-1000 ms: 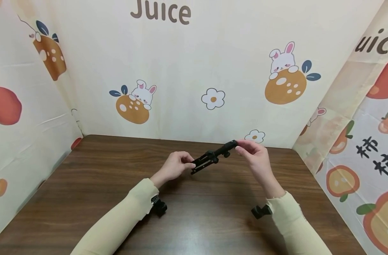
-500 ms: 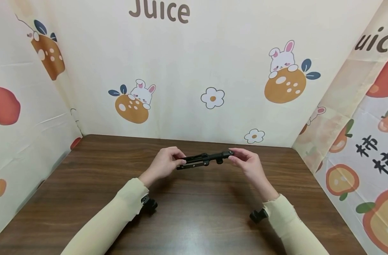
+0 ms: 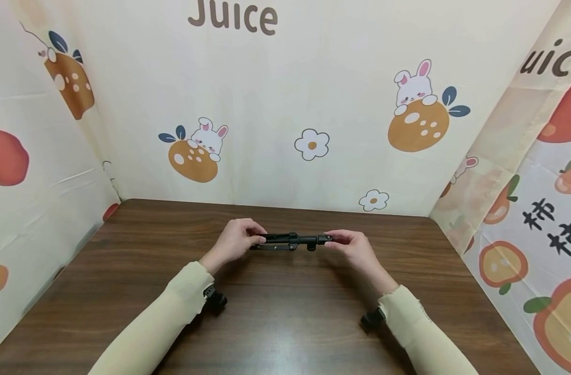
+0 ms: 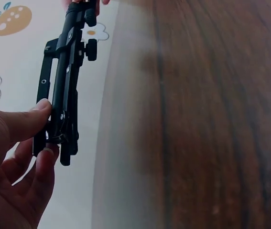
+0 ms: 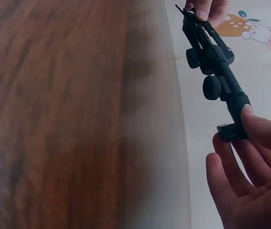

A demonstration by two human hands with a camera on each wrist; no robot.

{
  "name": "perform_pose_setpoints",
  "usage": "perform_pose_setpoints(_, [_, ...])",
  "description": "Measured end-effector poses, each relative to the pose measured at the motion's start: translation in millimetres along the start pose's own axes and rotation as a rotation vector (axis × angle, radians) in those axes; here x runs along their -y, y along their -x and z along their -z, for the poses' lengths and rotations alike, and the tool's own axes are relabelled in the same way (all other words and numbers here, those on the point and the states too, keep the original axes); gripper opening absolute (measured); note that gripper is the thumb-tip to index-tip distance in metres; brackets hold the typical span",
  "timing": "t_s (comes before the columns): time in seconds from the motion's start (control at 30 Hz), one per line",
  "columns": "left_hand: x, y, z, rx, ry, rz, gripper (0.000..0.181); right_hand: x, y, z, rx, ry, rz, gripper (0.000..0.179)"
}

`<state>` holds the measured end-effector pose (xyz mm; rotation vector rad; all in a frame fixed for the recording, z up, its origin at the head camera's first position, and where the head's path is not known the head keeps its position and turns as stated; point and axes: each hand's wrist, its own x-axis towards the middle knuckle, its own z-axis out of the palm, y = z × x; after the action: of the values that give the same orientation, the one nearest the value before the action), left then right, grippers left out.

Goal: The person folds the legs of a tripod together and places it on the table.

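Note:
A small black folding tripod is held level between both hands, its legs folded along its length. My left hand pinches the leg ends, with the thumb on one side and fingertips beneath, as the left wrist view shows on the tripod. At the other end my right hand grips the head end between thumb and fingers. Two round knobs stick out from the tripod's side in the right wrist view. The leg tips are partly covered by the left fingers in the head view.
The brown wood-grain table stretches beneath the arms. Behind it hangs a pale printed curtain, with more printed cloth at the left and right sides. Each wrist carries a small black camera mount.
The tripod has swung from a slant, right end high, to level. Both hands have shifted left, the right one also coming down. Each still holds its own end.

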<state>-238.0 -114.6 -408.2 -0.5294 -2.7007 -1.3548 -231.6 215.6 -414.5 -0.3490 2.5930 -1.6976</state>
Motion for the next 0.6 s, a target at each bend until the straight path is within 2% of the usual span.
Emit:
perform_pose_setpoints(0.17, [7.4, -2.4, -3.0, 0.056, -0.023, 0.041, 0.007, -7, -2.9, -4, 0.006, 0.032, -0.065, 0.029])
perform_pose_setpoints(0.3, [10.7, -2.2, -5.7, 0.091, -0.046, 0.048, 0.008, -12, -2.5, -6, 0.009, 0.05, -0.076, 0.027])
perform_pose_setpoints(0.6, [11.6, 0.5, -7.1, 0.117, -0.032, 0.089, 0.009, -13, -0.4, -6, 0.037, 0.089, -0.103, 0.026])
